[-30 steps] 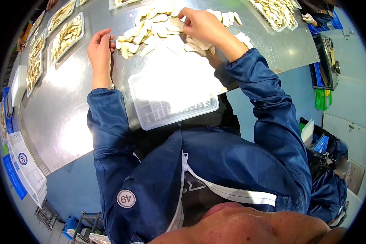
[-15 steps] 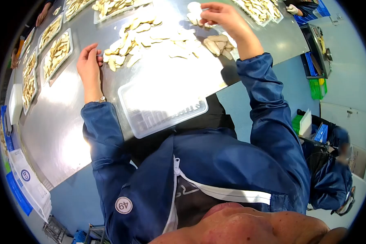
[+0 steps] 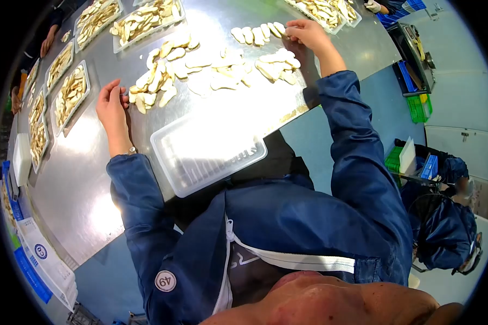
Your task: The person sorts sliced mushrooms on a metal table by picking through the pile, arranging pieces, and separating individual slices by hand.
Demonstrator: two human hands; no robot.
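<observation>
My right hand [image 3: 311, 41] is at the right end of a short row of pale, tan-edged slices [image 3: 258, 34], its fingertips pinched on the end slice [image 3: 279, 28]. Below that row lies a small cluster of slices [image 3: 278, 65]. My left hand [image 3: 111, 108] rests at the left edge of a larger loose heap of slices [image 3: 156, 78], fingers loosely bent and apart, with nothing seen in them. Nearest me, a clear plastic tray [image 3: 183, 187] sits at the table's front edge, its inside partly washed out by glare.
Filled trays of slices [image 3: 71, 93] line the left of the steel table [image 3: 65, 179], with more at the back [image 3: 149, 21] and back right [image 3: 324, 15]. Co-workers' hands [image 3: 47, 43] show at the far edges. A printed white bag [image 3: 43, 254] hangs at lower left.
My right hand has come down onto the row's right end, uncovering the row and the cluster below it. My left hand stays by the heap. The view has shifted slightly.
</observation>
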